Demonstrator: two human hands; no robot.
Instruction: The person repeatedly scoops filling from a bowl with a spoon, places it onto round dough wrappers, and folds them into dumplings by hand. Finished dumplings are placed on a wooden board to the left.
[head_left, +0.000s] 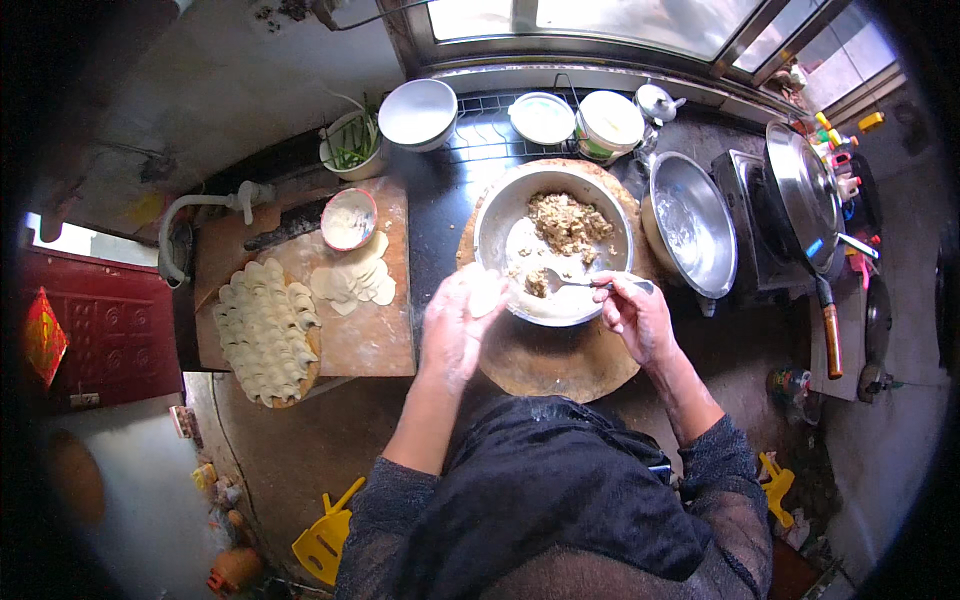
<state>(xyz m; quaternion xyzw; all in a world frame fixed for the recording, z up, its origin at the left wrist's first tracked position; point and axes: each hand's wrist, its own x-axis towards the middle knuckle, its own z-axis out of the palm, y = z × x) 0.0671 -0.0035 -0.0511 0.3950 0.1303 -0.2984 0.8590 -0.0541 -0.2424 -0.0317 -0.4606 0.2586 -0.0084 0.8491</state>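
Observation:
A round dough wrapper (484, 295) lies in my left hand (459, 319), beside the rim of a steel bowl (491, 202). My right hand (637, 311) grips a metal spoon (574, 283), its tip in the minced filling (536, 281) near the bowl's lower side. More filling lies in a heap toward the bowl's far side. On the wooden board (375, 349) at the left are overlapping dough wrappers (356, 279) and a red-rimmed bowl of flour (349, 219). Rows of filled dumplings (266, 330) cover a tray at the board's left edge.
A round wooden board (559, 364) lies under the bowl. To the right stand an empty-looking steel basin (690, 225) and a lidded pan (802, 195) on a stove. Behind are a white bowl (418, 112), a bowl of green onions (352, 146) and white tubs (611, 120).

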